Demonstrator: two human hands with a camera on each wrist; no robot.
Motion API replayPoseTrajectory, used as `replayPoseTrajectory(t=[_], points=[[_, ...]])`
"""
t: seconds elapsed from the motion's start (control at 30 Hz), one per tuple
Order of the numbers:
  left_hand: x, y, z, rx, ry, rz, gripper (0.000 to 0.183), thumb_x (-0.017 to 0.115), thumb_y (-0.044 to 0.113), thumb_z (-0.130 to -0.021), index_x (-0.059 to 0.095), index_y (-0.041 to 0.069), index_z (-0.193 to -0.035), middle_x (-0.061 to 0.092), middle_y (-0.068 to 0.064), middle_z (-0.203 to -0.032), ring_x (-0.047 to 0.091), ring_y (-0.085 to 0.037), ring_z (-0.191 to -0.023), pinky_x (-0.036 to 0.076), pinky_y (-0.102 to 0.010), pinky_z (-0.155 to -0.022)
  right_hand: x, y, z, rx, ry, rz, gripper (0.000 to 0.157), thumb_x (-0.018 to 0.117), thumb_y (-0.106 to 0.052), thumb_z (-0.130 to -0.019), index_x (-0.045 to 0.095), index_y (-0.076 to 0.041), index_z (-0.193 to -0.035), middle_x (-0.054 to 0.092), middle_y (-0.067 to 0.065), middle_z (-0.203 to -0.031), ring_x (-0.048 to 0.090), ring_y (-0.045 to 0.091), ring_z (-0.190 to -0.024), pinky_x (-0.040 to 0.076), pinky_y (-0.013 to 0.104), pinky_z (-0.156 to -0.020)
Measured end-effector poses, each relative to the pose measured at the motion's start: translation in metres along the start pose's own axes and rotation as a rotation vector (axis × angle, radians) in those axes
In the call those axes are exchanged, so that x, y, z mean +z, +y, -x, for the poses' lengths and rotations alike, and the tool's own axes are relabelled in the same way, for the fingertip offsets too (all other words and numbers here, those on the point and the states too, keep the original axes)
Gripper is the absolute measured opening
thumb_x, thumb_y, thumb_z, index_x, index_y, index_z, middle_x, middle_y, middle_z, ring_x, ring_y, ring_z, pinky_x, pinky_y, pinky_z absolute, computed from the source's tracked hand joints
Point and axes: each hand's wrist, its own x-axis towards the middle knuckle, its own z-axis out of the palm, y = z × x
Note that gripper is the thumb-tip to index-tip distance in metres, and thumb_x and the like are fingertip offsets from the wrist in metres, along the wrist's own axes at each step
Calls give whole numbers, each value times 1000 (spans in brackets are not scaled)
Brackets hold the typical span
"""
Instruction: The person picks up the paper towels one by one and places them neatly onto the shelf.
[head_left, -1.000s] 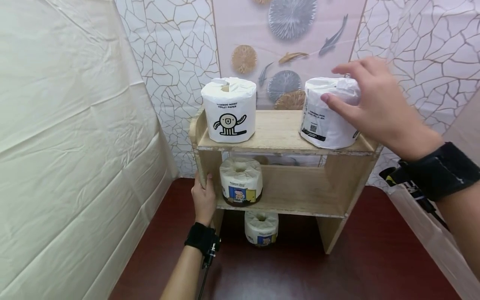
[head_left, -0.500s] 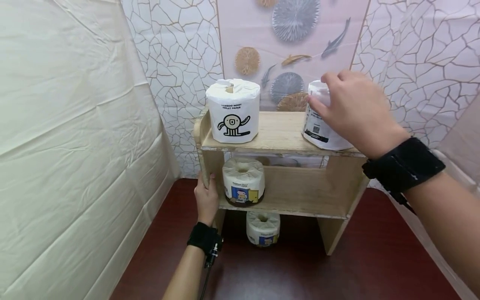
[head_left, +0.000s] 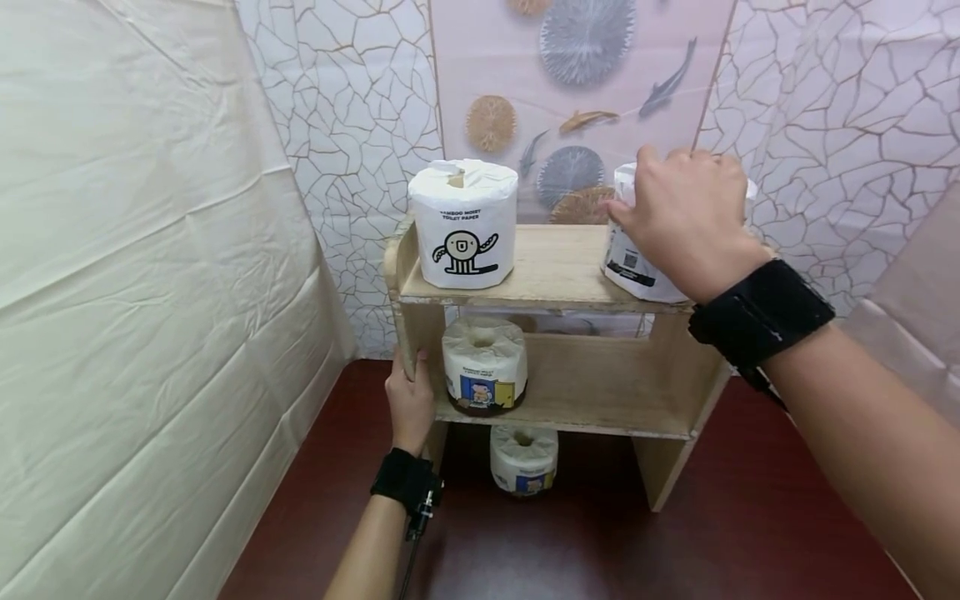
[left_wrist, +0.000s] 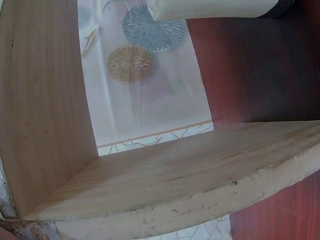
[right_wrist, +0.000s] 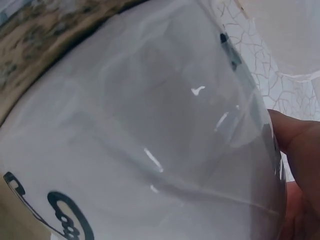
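Observation:
A small wooden shelf (head_left: 566,262) stands on the dark red table. My left hand (head_left: 411,408) grips the front edge of its left side panel. On the top board, at the right end, a white wrapped toilet roll (head_left: 633,262) stands upright, and my right hand (head_left: 686,221) holds it from above, thumb on its left side. My hand covers much of that roll. Its glossy wrapper (right_wrist: 150,130) fills the right wrist view, with the fingers (right_wrist: 305,150) at its right side. A second toilet roll (head_left: 463,233) stands at the top board's left end.
One toilet roll (head_left: 485,371) sits on the middle board's left side. Another toilet roll (head_left: 523,467) stands below, on the table (head_left: 540,558). A cream cloth (head_left: 150,292) hangs along the left, and a patterned backdrop (head_left: 360,125) behind the shelf.
My right hand has moved left from beside the right-hand roll to over it, its fingers closing on it. The left hand keeps its grip; the rolls stay in place.

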Motion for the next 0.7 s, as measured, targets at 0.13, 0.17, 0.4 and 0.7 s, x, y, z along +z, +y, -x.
replayPoseTrajectory(t=[0.13, 0.17, 0.4, 0.7], points=[[0, 1, 0, 8, -14, 13, 40, 56, 22, -112, 55, 12, -151, 68, -22, -93, 36, -11, -51, 41, -30, -62, -1, 2, 0, 13, 3, -19, 56, 54, -49, -108, 54, 7, -115, 60, 38, -104, 56, 61, -107, 37, 72, -98], [1, 1, 0, 5, -13, 11, 40, 56, 22, -112, 54, 11, -151, 68, -21, -95, 37, -11, -51, 41, -30, -63, -2, 2, 0, 13, 7, -23, 54, 54, -48, -108, 54, 6, -112, 60, 38, -103, 56, 61, -106, 37, 72, -97], [3, -3, 0, 2, -8, 11, 41, 57, 21, -112, 54, 7, -150, 46, -11, -68, 29, -5, -46, 31, -29, -51, -2, 7, 1, -6, 15, -49, 46, 52, -43, -110, 53, 3, -105, 60, 33, -99, 57, 58, -103, 29, 75, -98], [-1, 0, -1, 45, 18, 4, 39, 57, 20, -111, 56, 6, -148, 37, 2, -64, 25, -3, -45, 27, -30, -49, -3, 8, 2, -51, 95, -105, 41, 53, -40, -109, 54, 0, -100, 61, 28, -95, 58, 54, -98, 23, 76, -101]])
